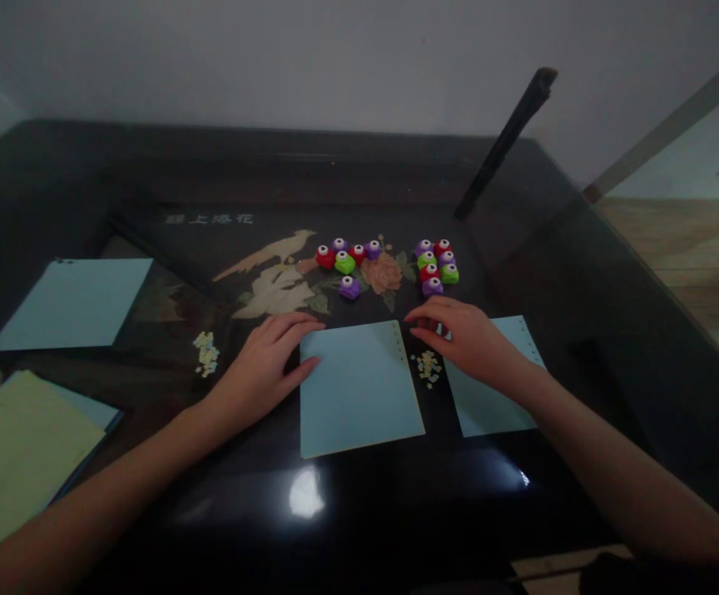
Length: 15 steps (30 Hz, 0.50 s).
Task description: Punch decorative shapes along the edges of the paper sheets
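Note:
My left hand [264, 364] lies flat on the dark table, fingers spread, touching the left edge of a light blue sheet [359, 388] with small punched holes along its right edge. My right hand [464, 337] rests with curled fingers on a second blue sheet [496, 405] to the right; whether it holds anything small I cannot tell. A little heap of paper bits [427, 368] lies between the two sheets. Just beyond my hands sit two clusters of small craft punches, red, green and purple: one [350, 263] left, one [435, 266] right.
The table [149, 182] is black and glossy with a bird-and-flower inlay. Another blue sheet [74, 302] lies at the left, green and blue sheets [18, 450] at the near left. More paper bits [206, 354] lie left of my left hand. A dark bar [508, 136] leans at the back right.

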{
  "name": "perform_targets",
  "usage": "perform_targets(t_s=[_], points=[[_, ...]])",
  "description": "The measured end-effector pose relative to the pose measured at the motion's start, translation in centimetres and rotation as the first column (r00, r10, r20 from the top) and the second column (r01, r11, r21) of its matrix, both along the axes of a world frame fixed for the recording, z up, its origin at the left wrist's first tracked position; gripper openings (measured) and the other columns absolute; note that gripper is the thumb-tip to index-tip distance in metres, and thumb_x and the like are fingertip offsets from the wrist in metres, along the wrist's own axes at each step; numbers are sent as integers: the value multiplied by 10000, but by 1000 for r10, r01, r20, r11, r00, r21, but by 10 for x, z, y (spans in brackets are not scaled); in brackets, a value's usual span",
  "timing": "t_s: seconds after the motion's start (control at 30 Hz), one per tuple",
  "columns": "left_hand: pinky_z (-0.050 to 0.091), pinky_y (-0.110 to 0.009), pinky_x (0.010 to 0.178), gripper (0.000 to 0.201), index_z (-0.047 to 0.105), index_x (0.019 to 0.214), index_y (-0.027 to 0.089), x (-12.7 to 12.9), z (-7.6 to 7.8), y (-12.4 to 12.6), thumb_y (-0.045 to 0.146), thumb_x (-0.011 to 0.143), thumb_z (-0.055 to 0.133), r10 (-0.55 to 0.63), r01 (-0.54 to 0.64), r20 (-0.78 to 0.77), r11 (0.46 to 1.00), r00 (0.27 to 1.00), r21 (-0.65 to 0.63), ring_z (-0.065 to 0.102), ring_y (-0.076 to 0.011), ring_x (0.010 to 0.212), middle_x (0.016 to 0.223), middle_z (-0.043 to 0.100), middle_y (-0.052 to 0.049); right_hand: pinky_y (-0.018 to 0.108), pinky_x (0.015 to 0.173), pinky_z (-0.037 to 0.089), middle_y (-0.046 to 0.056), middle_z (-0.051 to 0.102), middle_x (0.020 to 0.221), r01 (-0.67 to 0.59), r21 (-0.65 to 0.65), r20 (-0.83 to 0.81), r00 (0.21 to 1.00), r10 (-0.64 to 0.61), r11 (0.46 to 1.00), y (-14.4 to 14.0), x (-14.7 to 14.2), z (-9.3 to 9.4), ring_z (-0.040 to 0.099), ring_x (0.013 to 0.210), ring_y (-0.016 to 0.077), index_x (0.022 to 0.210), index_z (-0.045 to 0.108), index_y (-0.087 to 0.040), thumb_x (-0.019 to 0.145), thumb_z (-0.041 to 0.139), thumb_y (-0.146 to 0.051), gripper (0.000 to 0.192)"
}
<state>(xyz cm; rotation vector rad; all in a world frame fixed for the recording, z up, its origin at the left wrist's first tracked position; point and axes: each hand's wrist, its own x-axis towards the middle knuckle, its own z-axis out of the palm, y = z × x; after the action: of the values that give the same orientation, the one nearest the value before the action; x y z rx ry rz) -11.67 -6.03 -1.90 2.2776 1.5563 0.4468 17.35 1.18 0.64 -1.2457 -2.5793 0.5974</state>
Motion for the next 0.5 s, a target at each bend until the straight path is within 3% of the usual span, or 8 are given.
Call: perform_targets(t_s=[0.13, 0.3, 0.5], points=[[387, -485, 1015, 534, 427, 1354, 211, -4, -5, -3, 410, 878, 566, 38, -40, -69, 999, 997, -24, 446, -304, 1236, 1340, 491, -126, 443, 926, 462, 142, 612, 1137, -51, 130, 73, 996, 41, 990, -4, -9, -15, 555, 1039, 282, 1205, 621, -128, 876, 604, -335, 389], [385, -517, 968, 763, 341, 1434, 263, -6, -12, -8, 484, 779, 662, 74, -81, -164, 996, 984, -40, 413, -364, 1246, 1391, 450, -137, 503, 917, 460, 176, 551, 1240, -83, 163, 193, 980, 51, 983, -12, -11, -28, 500, 1073, 340, 1358, 517, -109, 751, 678, -578, 783], [373, -520, 970, 770, 398, 1424, 262, -4, -13, -9, 524, 755, 675, 64, -75, -217, 996, 974, -43, 393, -376, 1245, 1392, 447, -138, 512, 900, 458, 169, 540, 1253, -87, 181, 218, 975, 46, 980, -15, -10, -31, 497, 1066, 344, 1348, 535, -158, 764, 655, -592, 738]])
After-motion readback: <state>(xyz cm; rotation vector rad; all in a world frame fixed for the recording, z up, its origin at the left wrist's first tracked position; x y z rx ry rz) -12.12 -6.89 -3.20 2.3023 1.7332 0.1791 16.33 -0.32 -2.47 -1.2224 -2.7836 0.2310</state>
